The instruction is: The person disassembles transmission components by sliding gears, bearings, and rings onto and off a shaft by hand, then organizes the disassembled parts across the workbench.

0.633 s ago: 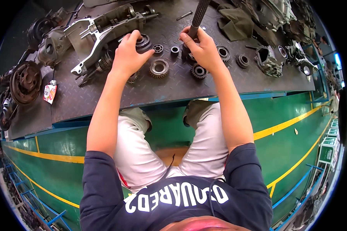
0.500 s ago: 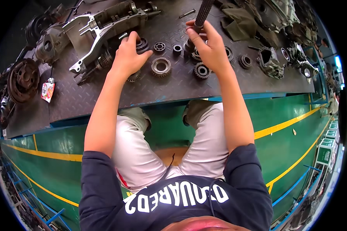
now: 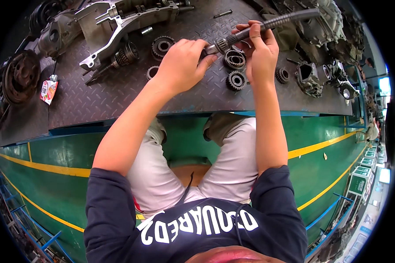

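A long dark splined shaft point(image 3: 289, 18) is held above the workbench, slanting from its lower left end up to the right. My right hand point(image 3: 262, 55) grips it around the middle, thumb and fingers on opposite sides. At the left end, my left hand point(image 3: 182, 65) pinches the shaft with thumb and forefinger; the palm hides part of that end. Just below the shaft lie a bearing-like ring point(image 3: 235, 60) and a small toothed gear point(image 3: 236, 81). Left of my left hand rests a larger ring gear point(image 3: 161, 46). Another ring point(image 3: 152, 72) is partly covered by my left forearm.
An open gearbox housing point(image 3: 114, 38) and a gear cluster point(image 3: 126, 54) occupy the left side. Further left are a rusty drum point(image 3: 23, 78) and a red-white packet point(image 3: 48, 91). To the right sit a gear point(image 3: 282, 76) and a metal casting point(image 3: 309, 78). A bolt point(image 3: 223, 14) lies at the back.
The shaft, nearly upright in my right hand before, is now tipped over to the right. My left hand has left the ring gear and moved right onto the shaft's end.
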Demonstrator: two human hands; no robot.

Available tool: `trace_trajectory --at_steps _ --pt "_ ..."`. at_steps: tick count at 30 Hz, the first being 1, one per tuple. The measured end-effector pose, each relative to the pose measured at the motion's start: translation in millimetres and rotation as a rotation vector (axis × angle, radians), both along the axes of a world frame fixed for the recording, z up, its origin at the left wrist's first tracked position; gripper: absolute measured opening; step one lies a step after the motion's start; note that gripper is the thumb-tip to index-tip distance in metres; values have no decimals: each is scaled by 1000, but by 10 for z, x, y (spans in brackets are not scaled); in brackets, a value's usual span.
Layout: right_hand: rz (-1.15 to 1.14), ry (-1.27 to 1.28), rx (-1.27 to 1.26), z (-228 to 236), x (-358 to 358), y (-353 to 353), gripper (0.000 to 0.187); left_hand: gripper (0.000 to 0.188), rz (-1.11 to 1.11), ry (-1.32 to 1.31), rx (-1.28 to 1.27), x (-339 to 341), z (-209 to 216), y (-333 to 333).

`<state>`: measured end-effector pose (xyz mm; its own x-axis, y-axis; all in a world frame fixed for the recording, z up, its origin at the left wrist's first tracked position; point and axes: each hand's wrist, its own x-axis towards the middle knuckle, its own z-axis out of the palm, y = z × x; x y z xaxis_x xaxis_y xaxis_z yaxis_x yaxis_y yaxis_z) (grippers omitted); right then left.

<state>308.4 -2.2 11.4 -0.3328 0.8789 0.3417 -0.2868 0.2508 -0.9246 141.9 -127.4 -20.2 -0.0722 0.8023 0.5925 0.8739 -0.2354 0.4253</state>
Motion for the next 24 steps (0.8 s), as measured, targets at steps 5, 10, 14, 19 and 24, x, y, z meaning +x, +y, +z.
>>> trace_trajectory --at_steps 5,10,14,19,24 --pt "161 328 -531 -241 -54 0 27 25 87 -284 -156 53 162 -89" --pt "278 226 -574 -356 -69 -12 29 27 157 -455 -265 2 100 -150" --pt "402 155 -446 -247 -49 -79 51 28 137 -686 -171 -92 32 -171" --pt "456 90 -253 -274 -80 -146 88 35 -14 -948 -168 -47 3 -208" --pt "498 75 -168 -260 -169 -213 90 40 -59 -1129 -151 31 -4 -247"
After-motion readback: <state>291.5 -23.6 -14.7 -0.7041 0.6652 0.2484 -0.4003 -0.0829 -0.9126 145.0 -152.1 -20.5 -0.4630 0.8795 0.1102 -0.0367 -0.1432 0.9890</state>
